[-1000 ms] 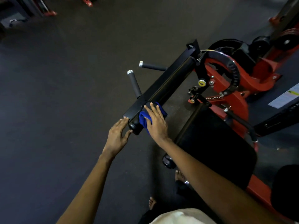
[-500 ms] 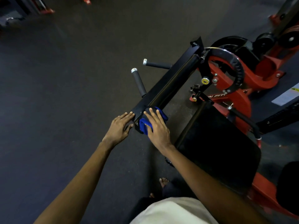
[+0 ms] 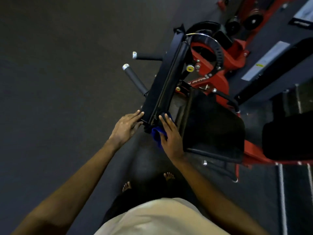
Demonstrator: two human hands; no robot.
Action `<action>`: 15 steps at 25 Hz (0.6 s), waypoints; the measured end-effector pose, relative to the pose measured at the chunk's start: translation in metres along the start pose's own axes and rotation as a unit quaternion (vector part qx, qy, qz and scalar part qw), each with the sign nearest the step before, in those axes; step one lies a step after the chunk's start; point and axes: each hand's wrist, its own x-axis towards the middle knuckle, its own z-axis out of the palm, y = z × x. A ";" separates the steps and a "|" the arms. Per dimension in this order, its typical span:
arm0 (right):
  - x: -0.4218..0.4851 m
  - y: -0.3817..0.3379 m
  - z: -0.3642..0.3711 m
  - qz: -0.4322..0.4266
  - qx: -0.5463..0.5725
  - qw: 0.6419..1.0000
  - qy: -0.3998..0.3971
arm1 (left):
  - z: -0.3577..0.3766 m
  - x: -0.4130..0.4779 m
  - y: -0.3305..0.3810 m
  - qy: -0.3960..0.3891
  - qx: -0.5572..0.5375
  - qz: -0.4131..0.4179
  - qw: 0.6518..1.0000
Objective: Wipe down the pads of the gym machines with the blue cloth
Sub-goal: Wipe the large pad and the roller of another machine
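Observation:
A long black pad [image 3: 166,78] of a red gym machine runs from the centre toward the upper right. My right hand [image 3: 170,134] presses the blue cloth [image 3: 156,135] with straight fingers against the near end of this pad. Most of the cloth is hidden under the palm. My left hand [image 3: 126,127] lies open just left of that end, its fingertips touching the pad's flat black side panel.
A black seat pad [image 3: 213,126] sits right of my hands on the red frame [image 3: 218,82]. Two black handles with silver caps [image 3: 135,78] stick out to the left. Another dark pad [image 3: 288,138] is at the right. My bare feet stand on the dark rubber floor [image 3: 59,82].
The view has swung downward and closer to the machine. Both hands stay at the pad's near end; the cloth has slid slightly down over the end.

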 end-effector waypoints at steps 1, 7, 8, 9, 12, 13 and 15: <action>-0.007 -0.011 0.006 0.033 -0.006 0.999 0.016 | -0.005 0.002 -0.004 -0.014 -0.018 0.004 1.000; -0.012 -0.043 0.026 0.147 -0.020 0.979 0.142 | -0.017 0.032 -0.020 -0.082 -0.022 0.117 0.989; -0.012 -0.047 0.033 0.183 0.014 0.968 0.174 | -0.020 0.036 -0.023 -0.090 -0.021 0.126 0.988; -0.015 -0.053 0.041 0.225 0.057 0.950 0.209 | -0.023 0.039 -0.024 -0.100 -0.012 0.131 0.986; -0.014 -0.064 0.067 0.368 0.174 0.875 0.261 | -0.021 0.052 -0.035 -0.131 -0.001 0.175 0.976; -0.013 -0.064 0.076 0.399 0.207 0.852 0.267 | -0.022 0.055 -0.040 -0.130 -0.006 0.183 0.974; -0.018 -0.067 0.088 0.432 0.226 0.822 0.294 | -0.022 0.056 -0.051 -0.149 -0.010 0.209 0.967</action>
